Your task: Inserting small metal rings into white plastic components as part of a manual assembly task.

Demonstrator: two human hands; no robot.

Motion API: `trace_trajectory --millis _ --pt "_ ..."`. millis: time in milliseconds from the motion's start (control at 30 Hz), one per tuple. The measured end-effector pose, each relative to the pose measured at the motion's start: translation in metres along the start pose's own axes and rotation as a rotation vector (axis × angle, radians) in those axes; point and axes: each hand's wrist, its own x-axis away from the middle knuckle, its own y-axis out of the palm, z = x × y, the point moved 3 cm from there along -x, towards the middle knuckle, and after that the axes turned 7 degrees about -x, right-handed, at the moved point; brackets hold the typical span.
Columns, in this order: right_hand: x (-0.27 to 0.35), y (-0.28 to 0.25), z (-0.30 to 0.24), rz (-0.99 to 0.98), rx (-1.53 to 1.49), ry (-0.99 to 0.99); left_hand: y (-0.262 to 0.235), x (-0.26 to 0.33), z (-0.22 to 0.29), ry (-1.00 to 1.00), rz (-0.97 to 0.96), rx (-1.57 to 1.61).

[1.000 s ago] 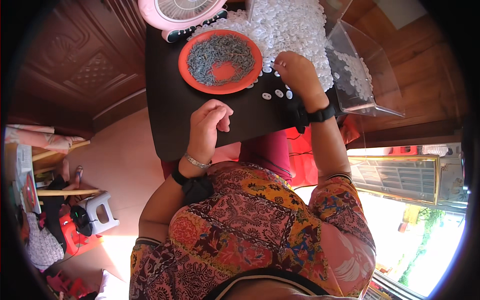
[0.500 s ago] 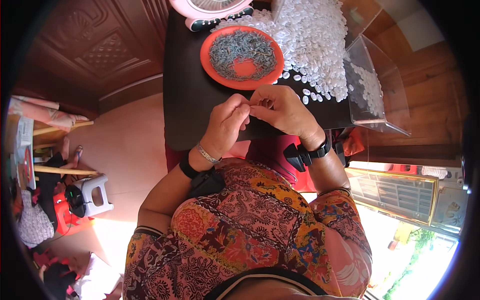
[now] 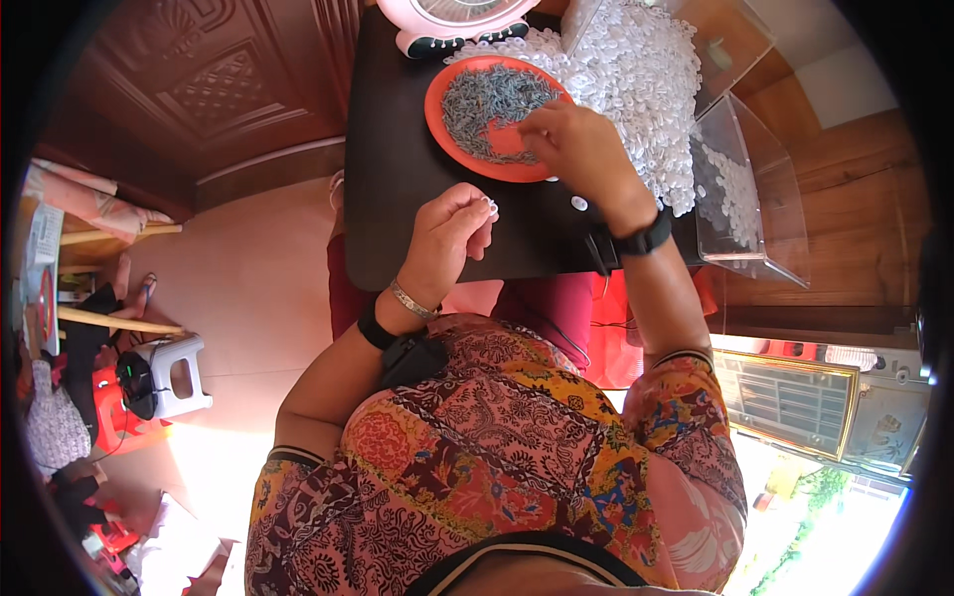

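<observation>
My left hand [image 3: 449, 233] hovers over the dark table [image 3: 397, 169] with its fingertips pinched on a small white round piece [image 3: 490, 207]. Farther along the table, my right hand [image 3: 576, 149] reaches into the orange plate [image 3: 447, 129], fingers down on the heap of small grey parts [image 3: 487, 99]; whether it grips one is hidden. A big pile of white round pieces [image 3: 636, 79] lies just beyond the plate, and one loose white piece [image 3: 578, 203] rests on the table by my right wrist.
A clear plastic box [image 3: 740, 189] holding several white pieces stands at the table's right edge. A pink fan base [image 3: 452, 20] sits at the far end. A carved wooden door [image 3: 199, 89] is on the left, a small white stool [image 3: 164, 377] on the floor.
My hands were together over the table edge; now they are apart. My right hand has gone up to the orange plate, and my left stays back holding the white piece.
</observation>
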Motion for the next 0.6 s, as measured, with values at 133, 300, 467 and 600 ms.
trace_trajectory --millis 133,300,467,600 --pt "-0.021 0.018 0.031 -0.123 0.407 -0.060 0.002 0.000 -0.001 -0.030 0.015 -0.007" --pt "-0.033 0.035 0.030 -0.210 0.528 -0.118 -0.001 0.001 -0.001 -0.040 0.021 0.021" --pt "-0.043 0.045 0.031 -0.261 0.591 -0.045 -0.001 0.001 -0.001 -0.039 0.026 0.022" --pt "-0.044 0.032 0.025 -0.205 0.480 0.004 -0.002 0.002 0.001 -0.051 0.044 0.031"
